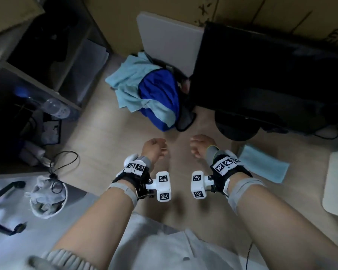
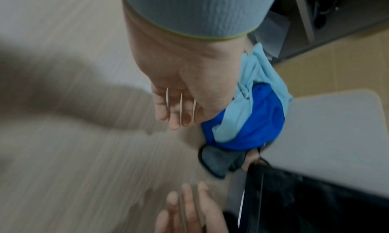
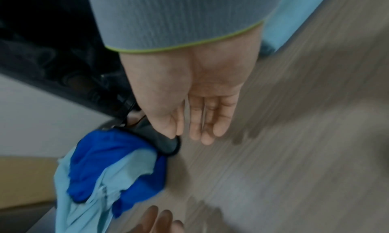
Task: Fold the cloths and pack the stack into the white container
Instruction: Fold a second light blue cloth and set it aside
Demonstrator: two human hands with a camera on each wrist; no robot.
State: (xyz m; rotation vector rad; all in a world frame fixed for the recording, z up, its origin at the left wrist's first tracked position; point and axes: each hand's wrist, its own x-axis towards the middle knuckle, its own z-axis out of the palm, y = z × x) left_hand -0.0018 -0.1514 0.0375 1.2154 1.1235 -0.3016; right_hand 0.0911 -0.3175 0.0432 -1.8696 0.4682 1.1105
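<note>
Ahead of both empty hands, the unfolded light blue cloths (image 1: 125, 84) drape over a blue bag (image 1: 160, 94); pulling one could drag the bag or tangle others. The left hand (image 1: 154, 148) and right hand (image 1: 200, 146) hover with fingers relaxed, holding nothing. One folded cloth (image 1: 261, 162) lies just right of the right hand, where a sweep could undo it.

light wood-grain floor (image 1: 109, 137) carries a heap of light blue cloths (image 1: 129, 82) draped over a bright blue bag (image 1: 160, 98), near the middle. one folded light blue cloth (image 1: 263, 165) lies flat to the right, well apart from the heap; a black round base (image 1: 237, 127) sits between them
</note>
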